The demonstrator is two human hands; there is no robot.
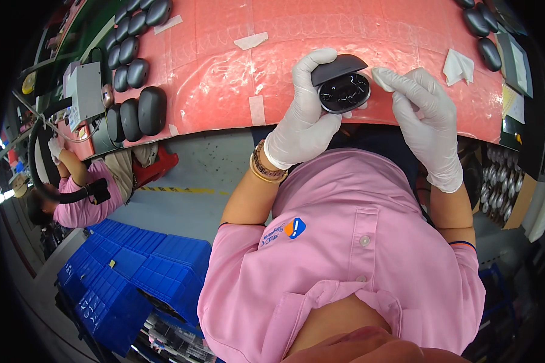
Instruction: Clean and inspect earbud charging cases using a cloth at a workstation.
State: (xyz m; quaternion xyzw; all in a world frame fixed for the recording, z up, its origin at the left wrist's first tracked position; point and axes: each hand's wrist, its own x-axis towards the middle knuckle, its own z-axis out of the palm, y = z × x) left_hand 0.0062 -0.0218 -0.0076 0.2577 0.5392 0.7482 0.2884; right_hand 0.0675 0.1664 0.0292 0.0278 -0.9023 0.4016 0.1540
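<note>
My left hand (pixel 306 115), in a white glove, is closed round a dark oval charging case (pixel 344 94). The case's lid (pixel 339 68) stands raised, and its glossy black inside faces up. Just right of the case is my right hand (pixel 422 107), also gloved in white. Its fingers are bent together and their tips point toward the case's rim. Something small and white may be between those fingertips; I cannot make out what it is.
Several dark oval cases (pixel 152 111) line the left of the pink-covered table (pixel 212 78), and more (pixel 489 53) sit at the far right. A white cloth (pixel 458 66) lies right of my hands. Blue crates (pixel 169 260) and another person (pixel 88 202) are at left.
</note>
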